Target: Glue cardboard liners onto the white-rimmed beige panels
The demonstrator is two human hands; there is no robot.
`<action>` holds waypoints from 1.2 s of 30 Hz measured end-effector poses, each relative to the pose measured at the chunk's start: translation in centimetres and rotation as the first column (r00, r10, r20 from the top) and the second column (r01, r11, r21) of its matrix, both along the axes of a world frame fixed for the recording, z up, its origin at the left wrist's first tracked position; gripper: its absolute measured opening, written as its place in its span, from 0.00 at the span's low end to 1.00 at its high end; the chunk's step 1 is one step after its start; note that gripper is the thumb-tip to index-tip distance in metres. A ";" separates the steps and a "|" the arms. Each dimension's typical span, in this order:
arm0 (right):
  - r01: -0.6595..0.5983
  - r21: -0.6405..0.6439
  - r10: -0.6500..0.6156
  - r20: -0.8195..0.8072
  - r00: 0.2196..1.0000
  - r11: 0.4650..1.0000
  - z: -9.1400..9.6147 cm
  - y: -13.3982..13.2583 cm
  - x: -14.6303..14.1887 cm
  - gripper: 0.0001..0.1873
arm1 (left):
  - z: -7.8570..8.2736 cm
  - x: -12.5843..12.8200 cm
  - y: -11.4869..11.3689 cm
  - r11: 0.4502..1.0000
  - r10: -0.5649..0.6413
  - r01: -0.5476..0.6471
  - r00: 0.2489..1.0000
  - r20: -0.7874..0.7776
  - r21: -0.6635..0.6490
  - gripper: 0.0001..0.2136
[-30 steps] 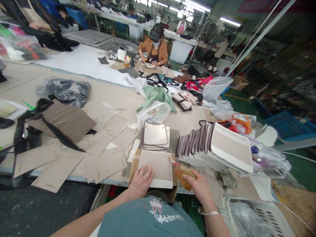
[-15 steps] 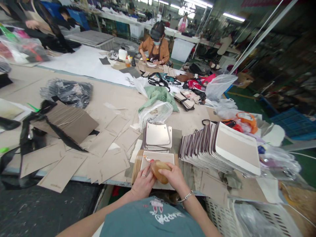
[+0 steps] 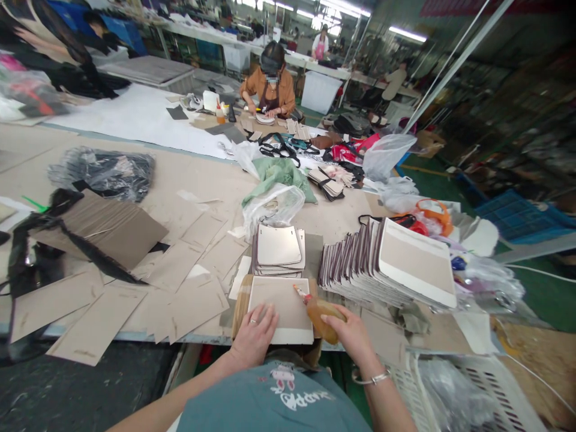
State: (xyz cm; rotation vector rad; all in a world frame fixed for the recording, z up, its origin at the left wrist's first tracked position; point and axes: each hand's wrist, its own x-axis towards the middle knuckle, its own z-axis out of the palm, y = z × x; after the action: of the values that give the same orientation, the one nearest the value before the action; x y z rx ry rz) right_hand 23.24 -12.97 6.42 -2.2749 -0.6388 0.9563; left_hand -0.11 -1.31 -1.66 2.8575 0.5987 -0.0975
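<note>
My right hand (image 3: 351,333) is wrapped round an amber glue bottle (image 3: 324,319), tilted with its red and white nozzle pointing up and left over a beige panel with white edges (image 3: 282,309). Flat on the panel's left part lies my left hand (image 3: 256,330), fingers stretched out, a ring on one of them. The panel rests on a wooden board (image 3: 241,307) at the table's front edge. Just behind it stands a short stack of pale, dark-edged panels (image 3: 278,247). What lies under my left palm is hidden.
To the right leans a long row of similar panels (image 3: 387,264). Loose cardboard pieces (image 3: 193,309) and a strapped cardboard bundle (image 3: 103,231) cover the left. Plastic bags (image 3: 274,207) lie farther back. A white crate (image 3: 454,390) stands below at right. Across the table sits a co-worker (image 3: 269,90).
My right hand has moved right with the glue bottle, away from my left hand. My left hand now lies flatter on the panel. The whole view has shifted slightly.
</note>
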 end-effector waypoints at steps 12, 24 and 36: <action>0.039 -0.036 -0.037 0.069 0.997 0.999 -0.1 -1.9 1.2 0.22 | -0.1 0.0 -0.1 1.000 0.002 -0.001 0.999 -0.034 0.013 0.25; -0.026 0.081 0.033 -0.079 0.996 0.996 -0.8 1.4 -1.3 0.21 | -0.2 0.0 0.2 1.000 -0.010 0.011 0.998 -0.054 0.011 0.25; 0.220 0.352 -0.068 -0.396 0.916 0.910 -2.3 -4.8 -1.5 0.51 | 3.1 -1.5 2.1 0.979 0.153 -0.105 0.944 0.293 -0.173 0.22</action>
State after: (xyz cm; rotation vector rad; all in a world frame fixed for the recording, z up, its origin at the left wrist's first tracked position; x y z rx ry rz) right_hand 21.75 -17.73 4.10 -1.6993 -0.4341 1.0481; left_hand -1.61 0.83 1.45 2.6000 0.6771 0.3008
